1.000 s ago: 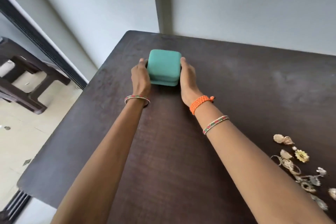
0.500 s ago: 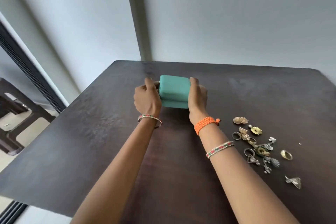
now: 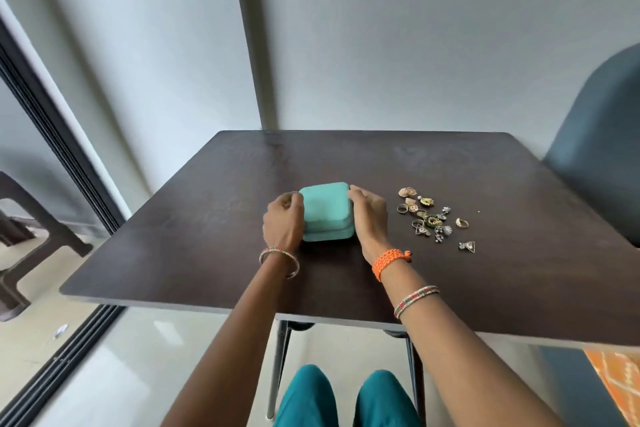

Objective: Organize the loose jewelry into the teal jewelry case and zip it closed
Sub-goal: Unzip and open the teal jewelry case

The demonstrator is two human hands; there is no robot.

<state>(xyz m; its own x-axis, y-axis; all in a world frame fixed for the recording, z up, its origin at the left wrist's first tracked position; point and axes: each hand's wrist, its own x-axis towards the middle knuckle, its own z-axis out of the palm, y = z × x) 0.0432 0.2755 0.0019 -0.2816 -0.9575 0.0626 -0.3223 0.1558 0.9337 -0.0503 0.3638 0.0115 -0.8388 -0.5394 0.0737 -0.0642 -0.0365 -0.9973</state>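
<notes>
The curled fingers [image 3: 292, 199] of the left hand [image 3: 282, 224] press against the left side of a closed teal jewelry case [image 3: 327, 211], while the right hand [image 3: 369, 218] cups the case's right side, fingers wrapped round its far right corner, so the case is held between both hands. The case is a small, square, soft-cornered box with a seam running round its middle, and it sits flat on a dark brown bench [image 3: 207, 253], roughly at its centre. Just to the right of the right hand, apart from the case, a scatter of loose jewelry [image 3: 433, 217] lies on the bench: small gold and silver rings, earrings and pendants, too small to tell apart fully. The left wrist wears a thin bangle [image 3: 278, 258]; the right wrist wears an orange braided band [image 3: 389, 262] and, further up the forearm, a beaded bracelet [image 3: 415, 300]. Beyond the bench stands a pale wall [image 3: 415, 45], and a blue-grey chair [image 3: 602, 149] sits at the right edge.
</notes>
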